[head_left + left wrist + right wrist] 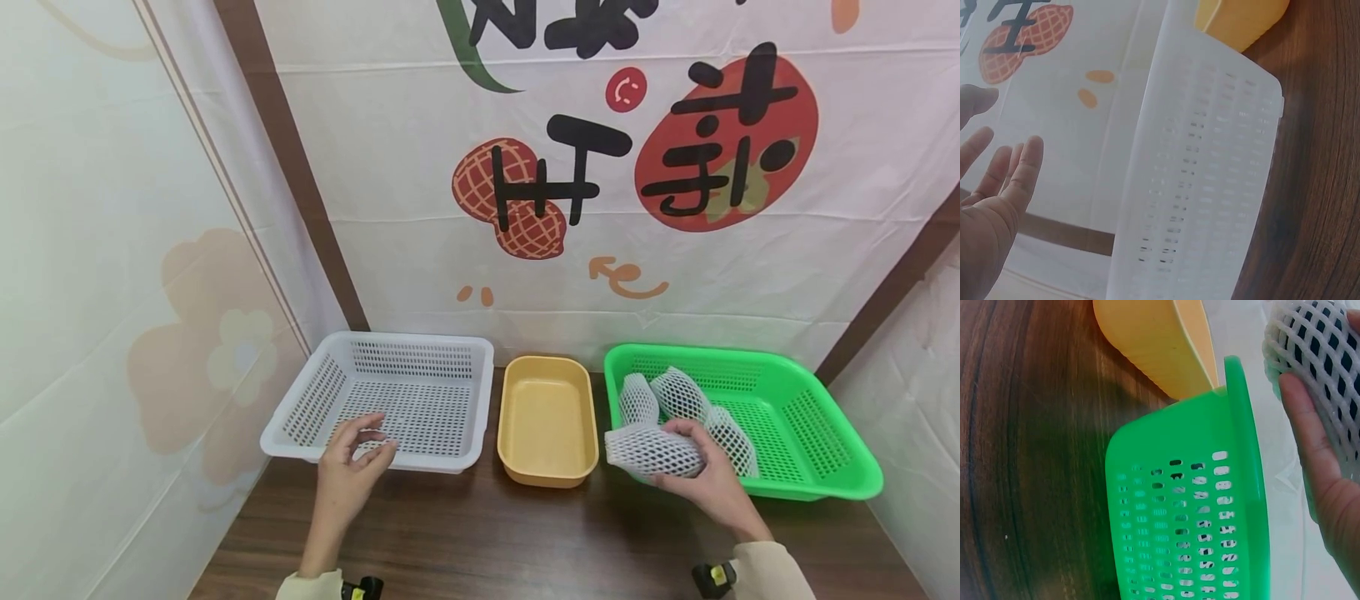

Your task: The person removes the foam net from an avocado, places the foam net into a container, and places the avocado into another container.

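My right hand point(705, 475) grips a dark item in a white foam net sleeve point(651, 451), raised over the near left edge of the green basket point(802, 417). In the right wrist view the thumb lies along the netted item point(1322, 369); what is inside the net is mostly hidden. Several more netted items point(681, 395) lie in the basket's left half. My left hand point(352, 462) hovers over the near edge of the white basket point(405, 408), its fingers loosely bent and holding nothing. In the left wrist view its fingers point(1025, 169) stand apart from the basket wall.
Between the two baskets stands a yellow tray point(547, 417) with nothing in it. All three sit on a dark wooden table point(525, 542). A printed cloth point(405, 250) hangs right behind them, and pale cloth walls point(97, 333) rise at the sides.
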Motion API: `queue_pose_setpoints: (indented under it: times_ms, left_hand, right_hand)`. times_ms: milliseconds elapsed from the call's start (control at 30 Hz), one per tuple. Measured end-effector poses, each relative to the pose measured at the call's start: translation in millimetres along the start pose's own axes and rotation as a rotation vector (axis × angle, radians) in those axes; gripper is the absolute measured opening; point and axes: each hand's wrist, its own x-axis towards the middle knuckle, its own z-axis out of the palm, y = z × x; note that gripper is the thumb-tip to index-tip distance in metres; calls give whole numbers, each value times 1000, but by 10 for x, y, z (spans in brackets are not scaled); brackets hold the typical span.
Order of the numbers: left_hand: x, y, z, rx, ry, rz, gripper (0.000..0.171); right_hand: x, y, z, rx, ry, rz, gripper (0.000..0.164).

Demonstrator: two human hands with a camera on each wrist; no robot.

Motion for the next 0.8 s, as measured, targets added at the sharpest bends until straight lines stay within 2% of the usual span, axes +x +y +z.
queue_pose_setpoints:
  times_ms: [300, 500, 800]
  left_hand:
    - [-9, 25, 19, 0, -11, 4, 37]
    - [-7, 29, 34, -43, -24, 18, 36]
    - [-17, 42, 69, -89, -40, 30, 35]
  right_hand:
    - [-8, -33, 52, 28, -14, 3, 65]
    - [-4, -24, 83, 30, -23, 23, 65]
    - [-12, -73, 157, 52, -30, 10, 65]
